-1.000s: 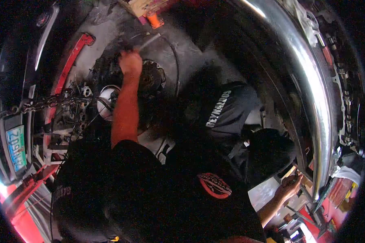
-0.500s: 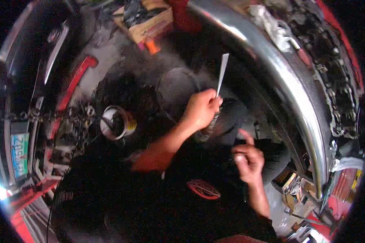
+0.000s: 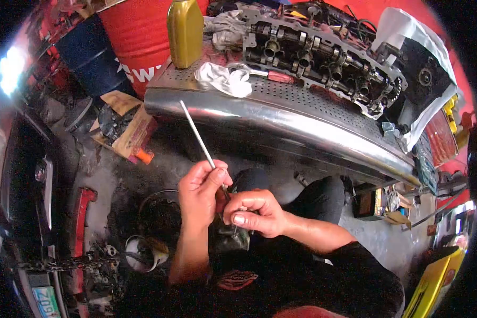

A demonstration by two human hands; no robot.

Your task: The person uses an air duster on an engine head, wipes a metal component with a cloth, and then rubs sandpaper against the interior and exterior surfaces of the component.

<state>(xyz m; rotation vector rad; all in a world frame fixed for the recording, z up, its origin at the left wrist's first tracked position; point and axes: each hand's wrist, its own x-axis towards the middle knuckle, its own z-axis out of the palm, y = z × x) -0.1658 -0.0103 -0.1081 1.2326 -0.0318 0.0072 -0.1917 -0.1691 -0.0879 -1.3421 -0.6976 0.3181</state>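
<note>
A thin pale rod (image 3: 197,135) slants up and to the left from my left hand (image 3: 200,193), whose thumb and fingers pinch it. Close beside it on the right, my right hand (image 3: 257,213) is closed with curled fingers near the rod's lower end. What those fingers hold, if anything, is hidden. Below the hands hangs a greyish cloth or part (image 3: 237,236), too unclear to name.
A metal bench (image 3: 281,119) bears an engine cylinder head (image 3: 323,61), a white rag (image 3: 225,79), a red-handled tool (image 3: 280,77) and a gold bottle (image 3: 185,34). A bucket (image 3: 146,253) stands at the lower left, a cardboard box (image 3: 135,130) by the drums.
The view has swung towards the bench. My right hand has come in beside my left and its fingers have closed. The rod now tilts left instead of right.
</note>
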